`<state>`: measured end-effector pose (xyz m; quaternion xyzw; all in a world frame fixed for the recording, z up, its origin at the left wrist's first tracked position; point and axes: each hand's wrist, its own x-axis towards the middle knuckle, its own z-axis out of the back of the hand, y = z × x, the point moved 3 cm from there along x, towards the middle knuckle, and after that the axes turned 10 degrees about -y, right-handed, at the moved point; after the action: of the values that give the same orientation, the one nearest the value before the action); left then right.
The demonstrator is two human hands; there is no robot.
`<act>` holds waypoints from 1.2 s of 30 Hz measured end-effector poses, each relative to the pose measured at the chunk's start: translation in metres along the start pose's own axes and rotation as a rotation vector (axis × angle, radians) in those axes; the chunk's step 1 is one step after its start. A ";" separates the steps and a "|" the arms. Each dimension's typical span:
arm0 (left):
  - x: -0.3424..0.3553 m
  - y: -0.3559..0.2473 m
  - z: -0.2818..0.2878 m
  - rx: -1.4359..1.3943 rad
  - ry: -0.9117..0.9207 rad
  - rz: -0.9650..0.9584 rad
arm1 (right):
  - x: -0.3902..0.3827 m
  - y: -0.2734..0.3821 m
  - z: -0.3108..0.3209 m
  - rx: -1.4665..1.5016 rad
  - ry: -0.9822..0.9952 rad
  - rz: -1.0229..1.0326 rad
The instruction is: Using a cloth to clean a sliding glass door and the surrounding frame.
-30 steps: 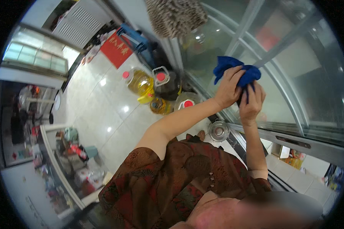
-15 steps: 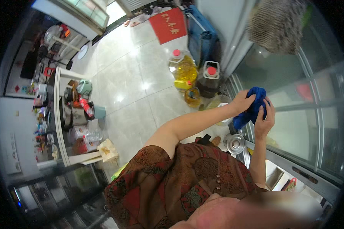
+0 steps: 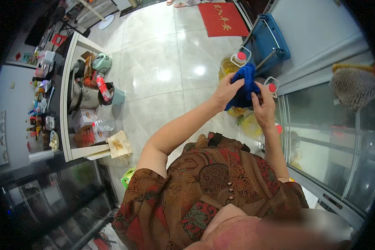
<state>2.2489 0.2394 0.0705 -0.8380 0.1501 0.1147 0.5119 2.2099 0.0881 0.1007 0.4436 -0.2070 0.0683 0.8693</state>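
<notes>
A bunched dark blue cloth [image 3: 245, 85] is held up in front of me, well above the floor. My left hand [image 3: 226, 95] pinches its left edge between thumb and fingers. On the other side my right hand [image 3: 264, 106] grips the cloth's right edge with bent fingers. Behind and below the cloth stand large oil bottles, partly hidden by it and by my hands: a yellow oil bottle [image 3: 227, 68] with a red cap and a dark one whose red cap [image 3: 272, 87] shows beside my right hand.
To the right is a glass sliding door [image 3: 321, 125] with a grey shaggy cloth [image 3: 354, 87] hanging by it. A blue folded item [image 3: 268, 39] leans against the wall near a red mat [image 3: 223, 20]. Left stands a shelf unit [image 3: 65, 112] with pots, bottles and a bucket [image 3: 118, 96].
My view has turned toward the right-hand wall's far end. Both hands have swung left, away from the glass door, still gripping the blue cloth, which is now in front of the oil bottles.
</notes>
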 end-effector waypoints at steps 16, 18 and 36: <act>0.153 -0.094 0.091 0.071 -0.233 -0.118 | 0.173 -0.068 -0.159 0.518 0.055 -0.374; 0.177 -0.111 0.103 -0.008 -0.261 -0.098 | 0.211 -0.069 -0.178 0.483 0.091 -0.378; 0.398 -0.327 0.315 -0.018 -0.326 -0.179 | 0.451 0.013 -0.467 0.629 0.279 -0.483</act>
<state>2.7269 0.6077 0.0604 -0.8230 -0.0108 0.2042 0.5300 2.7540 0.4403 0.0569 0.7096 0.0534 -0.0181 0.7023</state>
